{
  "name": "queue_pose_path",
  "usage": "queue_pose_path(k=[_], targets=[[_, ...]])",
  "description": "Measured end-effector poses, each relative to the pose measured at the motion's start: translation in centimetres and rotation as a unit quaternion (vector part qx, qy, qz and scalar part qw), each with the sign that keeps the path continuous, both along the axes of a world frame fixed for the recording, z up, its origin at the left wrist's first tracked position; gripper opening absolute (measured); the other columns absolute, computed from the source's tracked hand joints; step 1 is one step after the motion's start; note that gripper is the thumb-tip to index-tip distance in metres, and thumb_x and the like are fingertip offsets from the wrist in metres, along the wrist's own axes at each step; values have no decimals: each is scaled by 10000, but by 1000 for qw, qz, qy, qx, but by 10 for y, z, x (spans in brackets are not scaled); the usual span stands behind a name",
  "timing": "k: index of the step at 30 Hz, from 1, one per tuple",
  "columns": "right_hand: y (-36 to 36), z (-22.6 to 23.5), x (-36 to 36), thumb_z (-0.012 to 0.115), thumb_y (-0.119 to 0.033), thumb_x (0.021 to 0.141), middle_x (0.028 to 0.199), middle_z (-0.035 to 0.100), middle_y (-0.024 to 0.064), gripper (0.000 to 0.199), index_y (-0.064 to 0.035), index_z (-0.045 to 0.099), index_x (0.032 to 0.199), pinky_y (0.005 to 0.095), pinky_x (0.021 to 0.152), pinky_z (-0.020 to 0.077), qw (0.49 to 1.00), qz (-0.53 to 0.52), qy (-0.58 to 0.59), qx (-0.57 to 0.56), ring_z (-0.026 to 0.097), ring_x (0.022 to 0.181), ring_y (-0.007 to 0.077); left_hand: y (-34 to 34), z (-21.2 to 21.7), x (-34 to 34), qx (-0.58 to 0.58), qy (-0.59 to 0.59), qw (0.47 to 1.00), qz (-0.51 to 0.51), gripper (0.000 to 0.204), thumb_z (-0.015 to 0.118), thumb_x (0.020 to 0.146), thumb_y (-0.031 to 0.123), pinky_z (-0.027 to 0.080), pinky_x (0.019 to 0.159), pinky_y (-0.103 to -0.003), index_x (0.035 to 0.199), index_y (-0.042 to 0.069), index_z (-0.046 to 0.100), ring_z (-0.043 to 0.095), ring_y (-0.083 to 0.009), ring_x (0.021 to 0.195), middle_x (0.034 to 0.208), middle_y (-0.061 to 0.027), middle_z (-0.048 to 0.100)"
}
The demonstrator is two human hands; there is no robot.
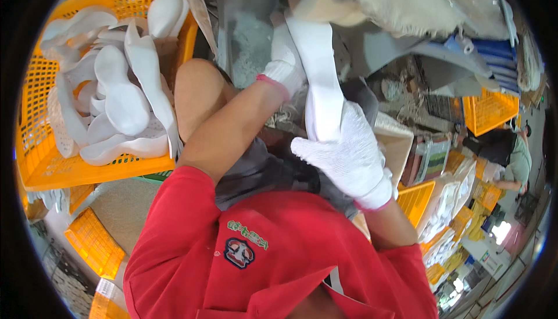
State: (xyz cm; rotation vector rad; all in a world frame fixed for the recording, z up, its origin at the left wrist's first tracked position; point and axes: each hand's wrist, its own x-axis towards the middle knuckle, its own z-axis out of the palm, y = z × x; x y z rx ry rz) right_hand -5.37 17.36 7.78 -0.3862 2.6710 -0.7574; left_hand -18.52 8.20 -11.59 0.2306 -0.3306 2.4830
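A long white shoe sole (322, 66) is held lengthwise in front of me by both my hands, which wear white knit gloves with pink cuffs. My left hand (285, 57) is closed at the far left edge of the sole, its fingers partly hidden behind it. My right hand (349, 153) grips the near end from the right, with its thumb pointing left. The sole's far end meets a rounded cream-coloured machine part (325, 10); whether they touch, I cannot tell.
At the left, an orange basket (87, 174) is heaped with white soles (121, 89). A dusty grey hood (247, 34) and a whitish cloth cover (407, 2) stand ahead. More orange crates (491, 113) and a person (514, 159) are on the right.
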Motion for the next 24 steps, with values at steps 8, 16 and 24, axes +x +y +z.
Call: queue_pose_path(k=[8,16,24], targets=[[17,-2,-11,721,-171,897,1019,755,215,255,4,717,1083,442,834,591,992,69,100,39,749,941,336,-28,19,0,-888,43,434,144,406,486,1102,330,522,994,-423,1353,40,619,651,-315,1151,1326,-198,666],[110,-90,66,659,-143,952,1232,739,156,346,17,714,1254,419,1009,548,939,-222,-42,-260,700,1133,294,-2,-1,9,-690,225,630,275,362,548,1067,333,533,1032,-397,1297,87,681,682,-287,1173,1260,-147,722],[157,-79,106,664,-148,977,1185,724,156,290,20,718,1207,386,959,537,922,-316,-98,-200,685,1068,263,-87,112,81,-679,109,726,-13,535,594,1043,513,544,920,-424,1175,8,717,679,-317,949,1067,-194,735]])
